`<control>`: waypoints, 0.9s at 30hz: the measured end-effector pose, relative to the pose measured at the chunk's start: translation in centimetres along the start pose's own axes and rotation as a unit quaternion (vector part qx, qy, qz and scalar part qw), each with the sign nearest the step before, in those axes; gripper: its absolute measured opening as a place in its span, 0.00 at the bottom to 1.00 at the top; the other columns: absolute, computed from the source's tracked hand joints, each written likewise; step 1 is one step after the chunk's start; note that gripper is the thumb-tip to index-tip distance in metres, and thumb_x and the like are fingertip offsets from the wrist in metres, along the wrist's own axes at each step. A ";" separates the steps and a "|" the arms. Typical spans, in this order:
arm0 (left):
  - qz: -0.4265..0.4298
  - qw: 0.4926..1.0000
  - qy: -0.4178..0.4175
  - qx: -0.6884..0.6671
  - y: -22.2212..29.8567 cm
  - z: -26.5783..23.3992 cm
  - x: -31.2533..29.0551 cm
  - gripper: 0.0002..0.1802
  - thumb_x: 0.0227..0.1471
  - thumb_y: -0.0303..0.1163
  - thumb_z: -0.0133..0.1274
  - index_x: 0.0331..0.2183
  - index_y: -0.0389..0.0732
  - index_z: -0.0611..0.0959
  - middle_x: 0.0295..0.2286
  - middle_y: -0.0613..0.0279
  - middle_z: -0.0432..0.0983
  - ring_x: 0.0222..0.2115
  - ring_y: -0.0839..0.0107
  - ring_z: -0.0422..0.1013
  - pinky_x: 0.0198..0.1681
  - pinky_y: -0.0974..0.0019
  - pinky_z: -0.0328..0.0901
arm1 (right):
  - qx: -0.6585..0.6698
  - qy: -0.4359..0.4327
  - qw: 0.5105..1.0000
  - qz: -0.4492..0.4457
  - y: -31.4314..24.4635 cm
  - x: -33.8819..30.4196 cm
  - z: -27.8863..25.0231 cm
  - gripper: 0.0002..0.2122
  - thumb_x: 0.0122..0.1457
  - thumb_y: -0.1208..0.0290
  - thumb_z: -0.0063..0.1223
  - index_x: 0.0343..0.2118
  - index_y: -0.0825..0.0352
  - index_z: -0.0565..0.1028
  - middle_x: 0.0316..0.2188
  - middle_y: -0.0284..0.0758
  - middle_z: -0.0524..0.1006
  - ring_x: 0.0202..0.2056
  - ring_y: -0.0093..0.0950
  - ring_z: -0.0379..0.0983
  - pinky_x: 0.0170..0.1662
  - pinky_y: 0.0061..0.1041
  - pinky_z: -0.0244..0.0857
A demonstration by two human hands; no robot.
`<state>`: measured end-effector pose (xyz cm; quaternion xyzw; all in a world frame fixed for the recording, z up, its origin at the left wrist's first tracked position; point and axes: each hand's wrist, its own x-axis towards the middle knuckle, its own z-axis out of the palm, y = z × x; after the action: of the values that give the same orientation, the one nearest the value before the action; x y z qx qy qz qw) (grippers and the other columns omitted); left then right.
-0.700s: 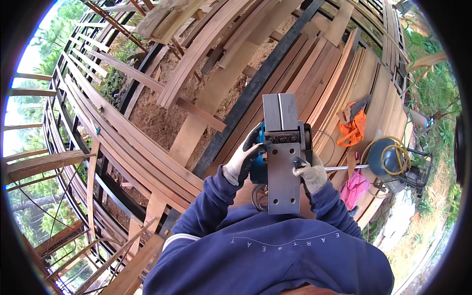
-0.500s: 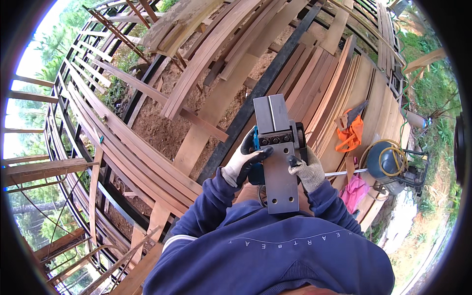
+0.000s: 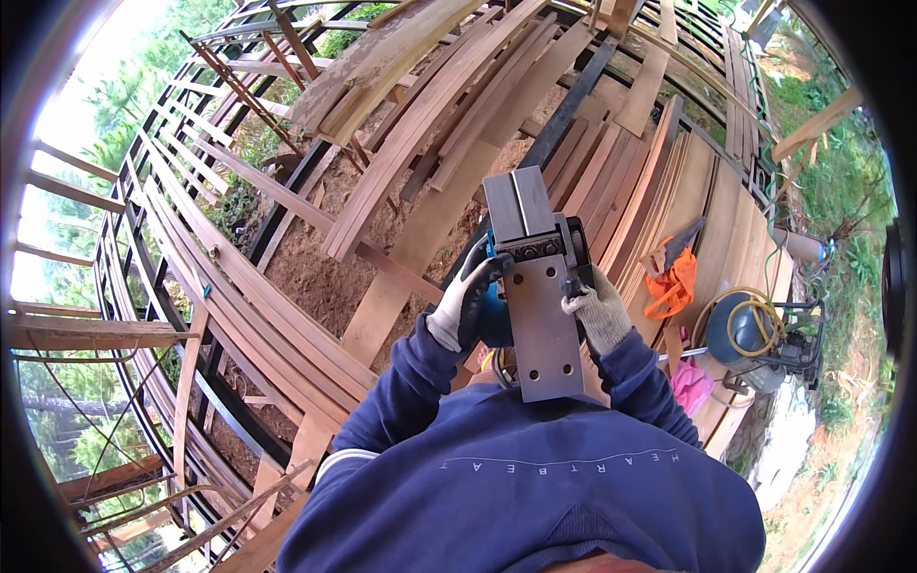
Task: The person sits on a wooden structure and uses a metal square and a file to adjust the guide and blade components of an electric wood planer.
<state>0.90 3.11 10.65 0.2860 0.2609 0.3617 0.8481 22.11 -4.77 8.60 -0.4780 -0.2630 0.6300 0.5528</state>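
In front of my chest I hold an electric hand planer (image 3: 543, 329) with its flat metal sole facing up; the blade slot and a row of screws cross it. My left hand (image 3: 462, 304), in a white glove with dark fingertips, closes round the blue body on the left side. My right hand (image 3: 604, 313), gloved alike, grips the other side, its thumb near the edge of the sole. Most of the planer's body is hidden beneath the sole. Part of a yellow-marked cable (image 3: 499, 365) shows below my left hand.
Long wooden boards (image 3: 420, 143) lie across black metal beams (image 3: 585, 91) over bare soil (image 3: 320, 272). At the right, a handsaw (image 3: 683, 241) lies by an orange cloth-like item (image 3: 674, 286). Nearby are a pink cloth (image 3: 692, 384) and a compressor (image 3: 734, 329) with a coiled yellow hose.
The planer has tilted slightly and shifted a little up and left in view, with both hands still on it. The surroundings have shifted slightly with my head.
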 end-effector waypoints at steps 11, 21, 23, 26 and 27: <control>0.016 0.998 0.001 -0.063 0.8 3.7 3.6 0.26 0.64 0.41 0.48 0.60 0.45 0.66 0.54 0.55 0.68 0.53 0.59 0.68 0.54 0.52 0.68 | -0.059 -0.076 0.995 -0.041 -6.0 3.5 -2.7 0.16 0.59 0.74 0.55 0.51 0.70 0.72 0.36 0.28 0.74 0.36 0.17 0.72 0.42 0.18 0.69; 0.056 0.996 0.063 -0.035 0.2 3.1 4.8 0.25 0.65 0.45 0.44 0.59 0.46 0.68 0.52 0.54 0.71 0.48 0.60 0.73 0.51 0.55 0.71 | -0.090 -0.141 0.986 -0.024 -8.6 4.7 -2.8 0.15 0.63 0.68 0.53 0.50 0.70 0.72 0.35 0.27 0.75 0.35 0.15 0.71 0.39 0.17 0.68; 0.082 0.994 0.073 0.005 0.0 3.3 4.7 0.27 0.65 0.50 0.44 0.58 0.46 0.69 0.51 0.53 0.72 0.46 0.58 0.75 0.49 0.55 0.72 | -0.058 -0.152 0.987 -0.004 -8.7 5.0 -2.5 0.14 0.63 0.68 0.52 0.49 0.69 0.73 0.35 0.27 0.75 0.35 0.15 0.71 0.39 0.17 0.68; 0.073 0.994 0.086 -0.006 0.7 4.4 4.3 0.26 0.65 0.49 0.44 0.57 0.45 0.71 0.49 0.52 0.74 0.44 0.58 0.76 0.50 0.55 0.72 | -0.031 -0.170 0.985 0.013 -8.3 6.5 -2.9 0.13 0.63 0.68 0.51 0.48 0.68 0.73 0.34 0.27 0.75 0.34 0.15 0.71 0.38 0.17 0.69; 0.053 0.994 0.091 -0.020 0.8 4.3 4.3 0.26 0.65 0.48 0.44 0.57 0.44 0.71 0.48 0.52 0.74 0.44 0.58 0.76 0.50 0.55 0.72 | -0.027 -0.175 0.984 0.019 -8.1 6.7 -3.1 0.13 0.63 0.68 0.51 0.48 0.68 0.73 0.34 0.27 0.75 0.34 0.15 0.72 0.38 0.17 0.69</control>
<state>5.92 5.55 13.14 0.2477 0.3144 0.4358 0.8062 28.92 3.02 12.26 -0.3801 -0.3637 0.7068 0.4729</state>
